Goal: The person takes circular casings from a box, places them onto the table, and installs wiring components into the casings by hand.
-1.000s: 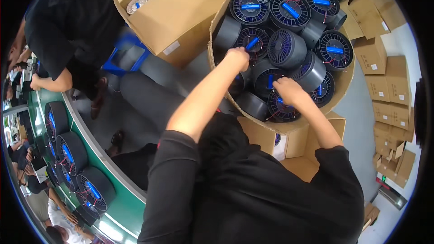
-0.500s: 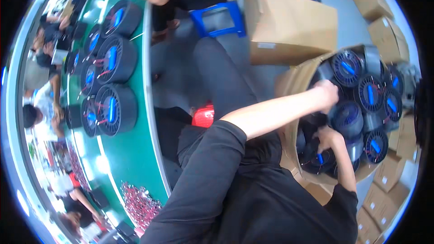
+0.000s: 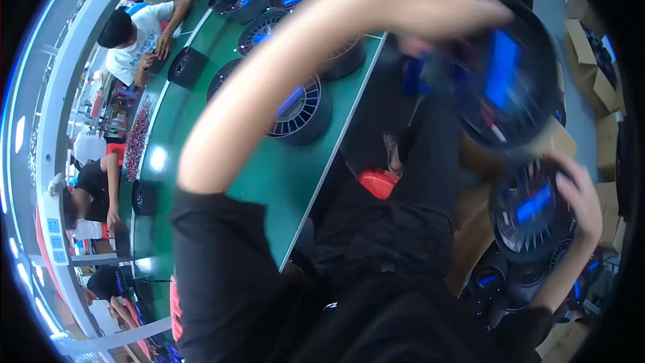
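Note:
Raised in front of me is a round black fan-like unit [image 3: 531,87] with a blue block at its centre, smeared by motion. My left hand [image 3: 463,13] grips it by its upper rim; the fingers are blurred. Lower and to the right, my right hand [image 3: 583,196] has its fingers on the edge of a second black fan-like unit [image 3: 517,225], which has radial slots and a blue block. That one is above a cardboard box holding several similar units [image 3: 527,275].
A green-topped workbench [image 3: 269,208] with a pale edge runs along my left, carrying several slotted black units [image 3: 302,117]. Across it, co-workers sit, one in a white shirt [image 3: 134,44]. A red stool [image 3: 379,181] stands underfoot. Cardboard boxes [image 3: 608,141] line the right side.
Both hands have come up out of the box, each with a fan-like unit. My left arm has swung upward, and the view has turned toward the bench.

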Motion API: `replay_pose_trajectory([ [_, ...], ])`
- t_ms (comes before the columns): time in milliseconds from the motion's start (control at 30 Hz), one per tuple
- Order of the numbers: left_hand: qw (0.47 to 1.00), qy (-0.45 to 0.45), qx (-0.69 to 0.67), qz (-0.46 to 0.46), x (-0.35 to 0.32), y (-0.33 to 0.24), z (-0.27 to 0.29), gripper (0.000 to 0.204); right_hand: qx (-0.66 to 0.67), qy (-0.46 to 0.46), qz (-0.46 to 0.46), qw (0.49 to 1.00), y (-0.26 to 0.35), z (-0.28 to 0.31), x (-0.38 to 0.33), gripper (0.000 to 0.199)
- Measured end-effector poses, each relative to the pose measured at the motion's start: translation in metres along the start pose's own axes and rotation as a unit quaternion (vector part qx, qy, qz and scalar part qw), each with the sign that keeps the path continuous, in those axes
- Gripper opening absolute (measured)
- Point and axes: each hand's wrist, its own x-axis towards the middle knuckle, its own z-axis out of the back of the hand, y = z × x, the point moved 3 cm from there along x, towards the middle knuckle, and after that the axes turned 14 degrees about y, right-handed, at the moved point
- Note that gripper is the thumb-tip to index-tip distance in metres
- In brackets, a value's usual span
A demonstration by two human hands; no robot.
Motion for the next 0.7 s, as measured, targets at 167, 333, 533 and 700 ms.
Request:
replay_pose_trajectory([
  [167, 0.937, -0.243, -0.128, 0.215, -0.146, 0.180, 0.068, 0.063, -0.014, -0.069, 0.166, 0.984, 0.094, -0.003, 0.203, 0.058],
  [333, 0.852, -0.276, -0.245, 0.371, -0.172, 0.331, 0.091, 0.053, -0.037, 0.018, 0.211, 0.977, 0.177, -0.040, 0.350, 0.043],
  [533, 0.826, -0.265, -0.245, 0.433, -0.177, 0.384, 0.078, 0.064, -0.099, 0.010, 0.114, 0.989, 0.193, -0.065, 0.383, 0.052],
  [700, 0.841, -0.292, 0.015, 0.455, -0.196, 0.309, 0.113, 0.070, -0.014, 0.107, 0.147, 0.983, 0.107, -0.020, 0.401, 0.058],
])
